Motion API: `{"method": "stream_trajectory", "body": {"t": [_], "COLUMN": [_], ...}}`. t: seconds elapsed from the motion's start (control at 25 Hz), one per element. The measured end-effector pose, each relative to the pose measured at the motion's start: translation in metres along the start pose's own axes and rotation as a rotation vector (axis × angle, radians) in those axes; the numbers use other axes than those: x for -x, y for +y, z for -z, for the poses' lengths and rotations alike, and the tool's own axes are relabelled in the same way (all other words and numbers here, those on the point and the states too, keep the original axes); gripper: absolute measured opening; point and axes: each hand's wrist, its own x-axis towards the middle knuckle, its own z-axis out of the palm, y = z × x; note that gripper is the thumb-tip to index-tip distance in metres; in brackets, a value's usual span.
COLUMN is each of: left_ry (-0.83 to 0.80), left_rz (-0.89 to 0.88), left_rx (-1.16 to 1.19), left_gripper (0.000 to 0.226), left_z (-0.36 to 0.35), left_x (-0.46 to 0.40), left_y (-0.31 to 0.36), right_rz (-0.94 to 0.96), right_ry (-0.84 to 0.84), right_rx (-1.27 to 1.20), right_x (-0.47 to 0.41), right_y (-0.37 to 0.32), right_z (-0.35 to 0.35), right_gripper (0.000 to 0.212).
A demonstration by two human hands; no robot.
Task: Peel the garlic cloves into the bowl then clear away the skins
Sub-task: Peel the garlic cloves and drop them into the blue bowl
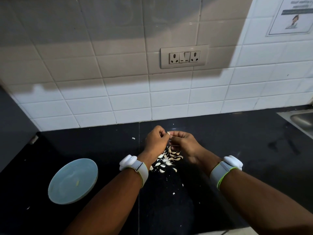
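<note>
My left hand (155, 140) and my right hand (183, 142) meet fingertip to fingertip above the black counter, both pinching one small garlic clove (168, 132). Only a pale sliver of the clove shows between the fingers. Just below the hands lies a pile of garlic cloves and papery skins (166, 159) on the counter. A pale blue bowl (72, 181) sits to the left near my left forearm, with a small yellowish peeled piece (77, 182) inside it.
Loose skin flakes (174, 193) are scattered over the black counter (237, 150). A white tiled wall with a socket panel (184, 56) stands behind. A steel sink (303, 121) is at the far right. A dark cabinet side borders the left.
</note>
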Motion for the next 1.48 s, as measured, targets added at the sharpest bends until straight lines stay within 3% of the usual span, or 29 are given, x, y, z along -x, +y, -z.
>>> {"method": "stream_trajectory", "body": {"t": [0.24, 0.4, 0.48, 0.6, 0.72, 0.8, 0.92, 1.2, 1.36, 1.48], "left_ry": [-0.013, -0.121, -0.206, -0.228, -0.124, -0.091, -0.109, -0.083, -0.032, -0.029], "left_rz": [0.01, 0.099, 0.119, 0.142, 0.184, 0.228, 0.258, 0.31, 0.255, 0.22], "left_rx": [-0.009, -0.312, -0.349, -0.386, -0.156, 0.142, 0.307, 0.4, 0.307, 0.253], "left_gripper": [0.011, 0.02, 0.011, 0.015, 0.028, 0.02, 0.018, 0.014, 0.022, 0.021], "left_z": [0.002, 0.006, 0.006, 0.006, 0.003, 0.003, 0.002, -0.004, -0.007, -0.006], "left_x": [0.003, 0.003, 0.002, 0.004, 0.006, 0.007, 0.01, 0.009, 0.008, 0.006], "left_y": [-0.004, -0.015, -0.021, -0.021, -0.013, -0.004, 0.006, 0.006, 0.007, 0.009], "right_rz": [-0.02, -0.006, 0.021, 0.056, 0.087, 0.103, 0.142, 0.219, 0.298, 0.298], "right_ry": [0.167, 0.173, 0.184, 0.193, 0.186, 0.174, 0.173, 0.176, 0.208, 0.203], "right_rx": [-0.147, -0.17, -0.158, -0.126, -0.09, -0.027, 0.082, 0.256, 0.39, 0.34], "right_x": [-0.001, 0.001, 0.003, 0.006, 0.01, 0.01, 0.007, 0.008, 0.007, 0.009], "right_y": [-0.005, -0.003, 0.0, 0.002, 0.001, 0.002, 0.006, 0.007, 0.004, 0.004], "right_z": [0.0, 0.005, 0.006, 0.005, 0.005, 0.006, 0.008, 0.01, 0.009, 0.007], "right_gripper": [0.006, 0.012, 0.016, 0.014, 0.011, 0.01, 0.01, 0.01, 0.009, 0.008]}}
